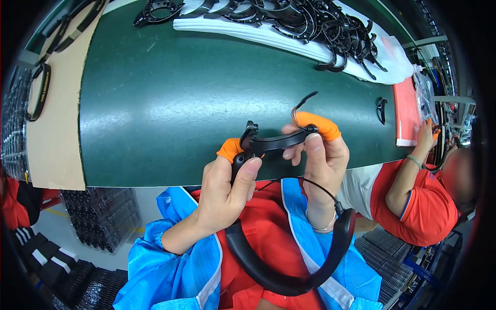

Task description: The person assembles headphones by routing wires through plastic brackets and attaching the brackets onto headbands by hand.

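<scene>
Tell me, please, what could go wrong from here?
The wire sticking up beside the right hand might get pinched or snagged. The thin cable runs to one end of the thick black band, so a tug there might strain it.

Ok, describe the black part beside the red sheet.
Find the green tabletop, then the flat red sheet at its right end. Just left lies a small curved black part, alone, unlike the curved black pieces heaped on ribbed white sheeting.
</scene>
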A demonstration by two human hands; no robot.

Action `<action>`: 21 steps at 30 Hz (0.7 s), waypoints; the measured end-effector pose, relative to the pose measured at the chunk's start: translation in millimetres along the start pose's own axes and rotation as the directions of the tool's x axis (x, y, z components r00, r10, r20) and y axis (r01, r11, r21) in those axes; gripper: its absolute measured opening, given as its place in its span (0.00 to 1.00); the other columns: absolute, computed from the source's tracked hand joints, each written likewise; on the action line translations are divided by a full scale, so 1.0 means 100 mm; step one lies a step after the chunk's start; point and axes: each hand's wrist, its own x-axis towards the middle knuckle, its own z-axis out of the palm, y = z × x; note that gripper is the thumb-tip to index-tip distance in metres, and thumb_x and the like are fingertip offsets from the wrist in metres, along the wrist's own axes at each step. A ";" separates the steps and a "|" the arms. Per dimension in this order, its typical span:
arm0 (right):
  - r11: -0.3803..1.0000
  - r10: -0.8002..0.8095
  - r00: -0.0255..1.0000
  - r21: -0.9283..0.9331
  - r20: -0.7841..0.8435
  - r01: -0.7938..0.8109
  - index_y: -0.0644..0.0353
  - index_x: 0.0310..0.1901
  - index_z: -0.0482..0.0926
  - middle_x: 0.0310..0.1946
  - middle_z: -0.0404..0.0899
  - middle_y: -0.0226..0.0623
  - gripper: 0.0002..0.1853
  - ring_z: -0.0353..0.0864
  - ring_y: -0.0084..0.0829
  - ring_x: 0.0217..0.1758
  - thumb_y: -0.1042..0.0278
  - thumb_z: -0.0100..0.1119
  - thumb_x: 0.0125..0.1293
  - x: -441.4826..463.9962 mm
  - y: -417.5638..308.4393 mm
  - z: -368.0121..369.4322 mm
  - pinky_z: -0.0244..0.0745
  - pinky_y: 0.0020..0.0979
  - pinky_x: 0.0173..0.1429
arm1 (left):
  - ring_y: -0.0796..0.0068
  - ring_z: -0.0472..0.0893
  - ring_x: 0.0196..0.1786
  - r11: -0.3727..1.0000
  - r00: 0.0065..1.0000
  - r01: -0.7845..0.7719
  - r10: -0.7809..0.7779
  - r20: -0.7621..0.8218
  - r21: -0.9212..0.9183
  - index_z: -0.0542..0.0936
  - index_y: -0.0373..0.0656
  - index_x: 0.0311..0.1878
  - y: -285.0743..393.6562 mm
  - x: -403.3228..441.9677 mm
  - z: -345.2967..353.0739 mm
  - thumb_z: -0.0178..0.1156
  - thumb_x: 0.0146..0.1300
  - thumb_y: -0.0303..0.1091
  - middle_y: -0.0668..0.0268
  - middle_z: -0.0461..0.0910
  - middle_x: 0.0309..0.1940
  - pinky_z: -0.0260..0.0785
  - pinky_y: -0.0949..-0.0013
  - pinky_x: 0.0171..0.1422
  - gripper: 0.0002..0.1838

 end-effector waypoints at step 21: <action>0.991 -0.052 0.992 0.126 0.117 0.037 0.70 0.43 0.71 0.34 0.77 0.45 0.10 0.72 0.18 0.21 0.75 0.48 0.60 -0.09 0.19 0.00 0.69 0.17 0.26 | 0.79 0.70 0.19 0.956 0.996 -0.083 0.069 0.061 0.281 0.69 0.34 0.44 -0.03 0.04 -0.04 0.50 0.60 0.33 0.68 0.68 0.16 0.59 0.77 0.23 0.13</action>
